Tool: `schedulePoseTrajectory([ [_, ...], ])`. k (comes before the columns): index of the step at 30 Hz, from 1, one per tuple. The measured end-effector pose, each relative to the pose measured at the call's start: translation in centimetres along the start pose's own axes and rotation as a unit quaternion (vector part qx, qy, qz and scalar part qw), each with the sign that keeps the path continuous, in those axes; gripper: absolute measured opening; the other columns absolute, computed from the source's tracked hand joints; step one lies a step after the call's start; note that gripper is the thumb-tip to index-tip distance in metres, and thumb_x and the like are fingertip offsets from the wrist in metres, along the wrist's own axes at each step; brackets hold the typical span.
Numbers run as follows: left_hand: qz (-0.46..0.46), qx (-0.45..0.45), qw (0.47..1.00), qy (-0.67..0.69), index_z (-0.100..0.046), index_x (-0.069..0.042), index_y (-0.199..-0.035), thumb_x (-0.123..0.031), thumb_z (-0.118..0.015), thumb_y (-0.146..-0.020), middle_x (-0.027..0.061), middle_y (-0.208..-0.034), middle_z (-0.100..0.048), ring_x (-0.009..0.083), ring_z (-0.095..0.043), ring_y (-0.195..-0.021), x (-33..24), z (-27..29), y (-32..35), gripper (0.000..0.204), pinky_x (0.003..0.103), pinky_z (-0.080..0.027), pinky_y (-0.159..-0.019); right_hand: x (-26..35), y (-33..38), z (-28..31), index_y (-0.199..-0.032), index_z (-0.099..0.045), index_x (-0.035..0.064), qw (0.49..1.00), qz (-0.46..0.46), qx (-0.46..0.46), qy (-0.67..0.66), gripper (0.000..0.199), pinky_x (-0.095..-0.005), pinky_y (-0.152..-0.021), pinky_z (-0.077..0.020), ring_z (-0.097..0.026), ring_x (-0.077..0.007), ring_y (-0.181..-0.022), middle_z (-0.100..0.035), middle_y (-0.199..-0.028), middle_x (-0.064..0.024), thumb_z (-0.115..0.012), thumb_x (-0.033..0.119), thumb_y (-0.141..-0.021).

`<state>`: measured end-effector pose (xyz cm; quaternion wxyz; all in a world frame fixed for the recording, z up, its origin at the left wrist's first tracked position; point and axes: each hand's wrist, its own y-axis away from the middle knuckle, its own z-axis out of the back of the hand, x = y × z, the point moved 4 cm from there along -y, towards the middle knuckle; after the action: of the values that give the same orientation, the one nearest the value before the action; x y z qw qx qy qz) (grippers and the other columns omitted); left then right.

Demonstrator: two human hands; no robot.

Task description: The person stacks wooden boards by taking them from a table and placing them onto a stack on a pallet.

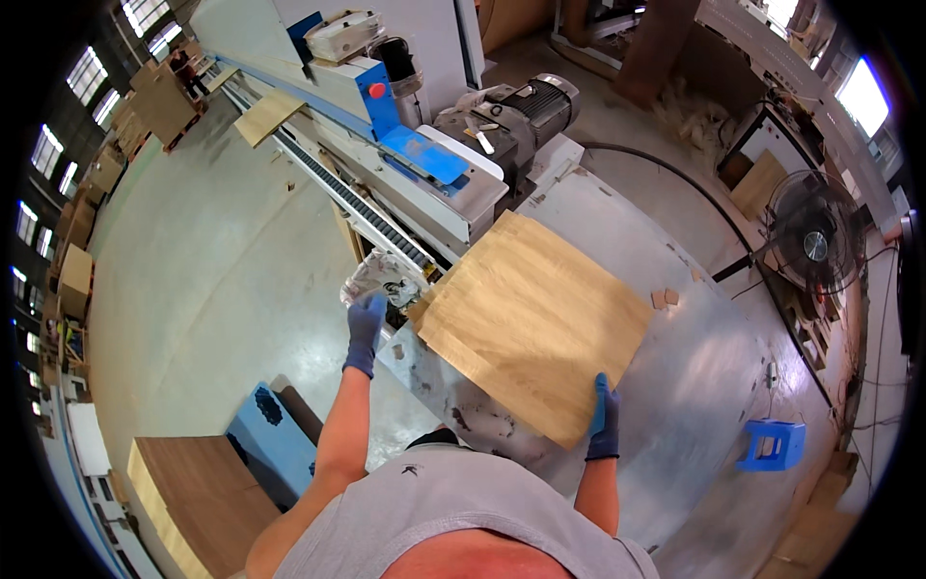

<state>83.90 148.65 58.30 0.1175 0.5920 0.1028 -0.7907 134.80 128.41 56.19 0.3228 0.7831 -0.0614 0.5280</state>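
Observation:
A stack of light wood-grain panels (535, 323) lies on a grey metal table (463, 400) in front of me; the lower edges peek out at the left. My right hand (605, 420), in a blue-grey glove, grips the near right corner, thumb along the edge and the other fingers mostly hidden. To the left of the panels, my gloved left hand (366, 333) is beside a lined waste bin (362, 280) with scraps in it. Its fingers look loosely bent and apart, and I see nothing held in them.
A long edge-banding machine (405, 145) with a roller track (357, 203) runs away to the far left, a board (268, 118) lying across it. Small wood chips (664, 298) lie right of the panels. A fan (815, 241) and blue stool (772, 445) stand right; brown boards (207, 497) lower left.

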Motion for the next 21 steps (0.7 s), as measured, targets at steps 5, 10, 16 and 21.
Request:
schedulePoseTrajectory([
  [5, 0.167, 0.002, 0.965, 0.201, -0.066, -0.005, -0.096, -0.024, -0.063, -0.090, 0.0001, -0.071, -0.058, 0.0118, -0.054, -0.054, -1.3, 1.4, -5.0, 0.020, 0.025, -0.047, -0.048, 0.2, 0.0, 0.2, -0.125, -0.056, -0.0027, 0.999, 0.000, -0.013, 0.032, 0.045, -0.0319, -0.085, -0.0510, -0.062, -0.0180, -0.096, -0.064, -0.115, -0.0094, -0.059, 0.033, -0.097],
  [10, 0.186, -0.060, 0.953, 0.232, -0.065, -0.004, -0.101, -0.029, -0.066, -0.086, 0.0056, -0.083, -0.066, 0.0188, -0.065, -0.064, -1.5, 4.8, -9.1, 0.029, 0.032, -0.055, -0.057, 0.0, 0.0, 0.1, -0.129, -0.052, -0.0035, 1.000, 0.010, -0.015, 0.022, 0.046, -0.0320, -0.088, -0.0493, -0.060, -0.0182, -0.101, -0.062, -0.117, -0.0092, -0.059, 0.029, -0.097],
  [16, 0.238, -0.029, 0.921, 0.308, -0.041, -0.006, -0.139, -0.037, -0.064, -0.088, 0.0227, -0.136, -0.050, 0.0343, -0.061, -0.107, 2.1, 9.1, -14.9, 0.065, 0.049, -0.052, -0.089, -0.5, -0.4, 0.4, -0.128, -0.052, -0.0023, 0.999, 0.010, -0.001, 0.032, 0.047, -0.0323, -0.092, -0.0482, -0.059, -0.0182, -0.105, -0.062, -0.119, -0.0087, -0.057, 0.034, -0.098],
  [21, 0.256, -0.064, 0.890, 0.372, -0.045, -0.010, -0.128, -0.032, -0.062, -0.089, 0.0180, -0.117, -0.056, 0.0266, -0.061, -0.078, 3.0, 11.9, -18.9, 0.048, 0.050, -0.052, -0.081, 0.6, 0.4, -0.6, -0.129, -0.052, -0.0024, 0.998, 0.026, -0.010, 0.049, 0.046, -0.0325, -0.093, -0.0475, -0.058, -0.0186, -0.106, -0.061, -0.121, -0.0088, -0.057, 0.031, -0.098],
])
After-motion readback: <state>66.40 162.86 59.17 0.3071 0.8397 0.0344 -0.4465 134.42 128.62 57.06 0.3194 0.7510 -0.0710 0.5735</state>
